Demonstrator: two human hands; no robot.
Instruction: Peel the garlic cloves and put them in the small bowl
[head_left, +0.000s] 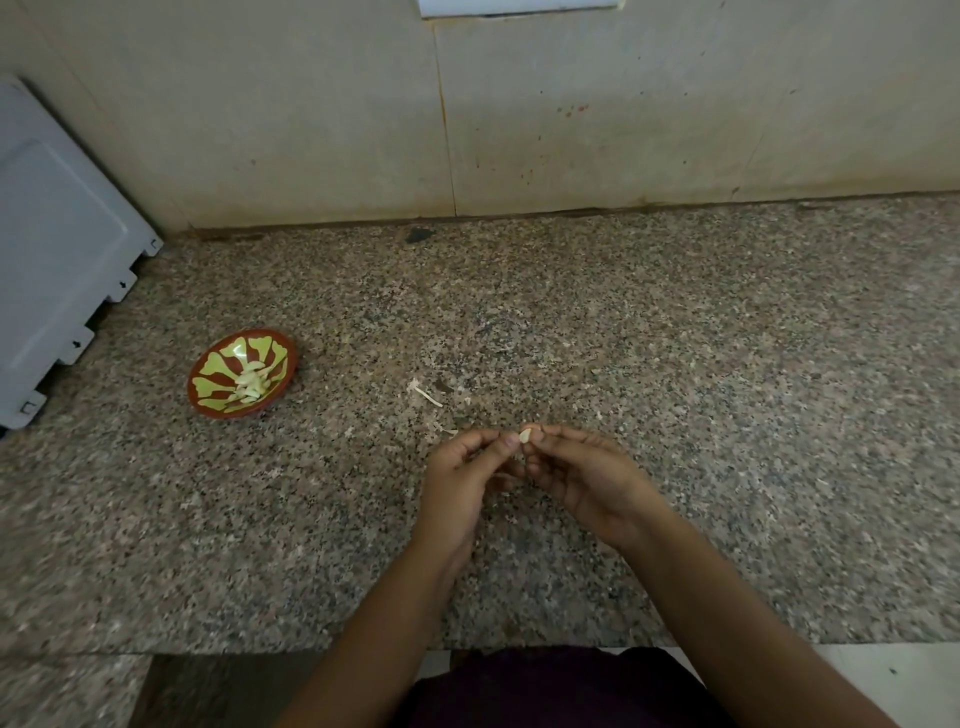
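Far left: a pale grey panel (57, 249) with a flat, smooth face and a stepped, notched edge stands on the counter (727, 415), a speckled brown-grey stone slab with a grainy pattern. Just right of the panel sits 1 bowl (242, 373), small, round and shallow, with a glossy red-brown rim and yellow-green petal shapes fanning out inside. It holds a small heap of peeled cloves (251, 387), pale and smooth, lying in the bottom toward the near wall. Between bowl and hands, thin papery scraps (426, 395) of pale skin lie loose on the stone. The left hand (462, 478) is raised above the counter with fingers curled inward and the thumb tip just beside 1 clove (525, 435); whether this hand grips the clove or a piece of skin cannot be told. The clove is small, cream-coloured and tapered, and sits well apart from the bowl, to its right. The right hand (582, 478) pinches the clove between thumb and forefinger, its other fingers curled beneath. Behind the counter runs a wall (675, 130) of matte beige slabs with a vertical seam and scattered reddish spots.
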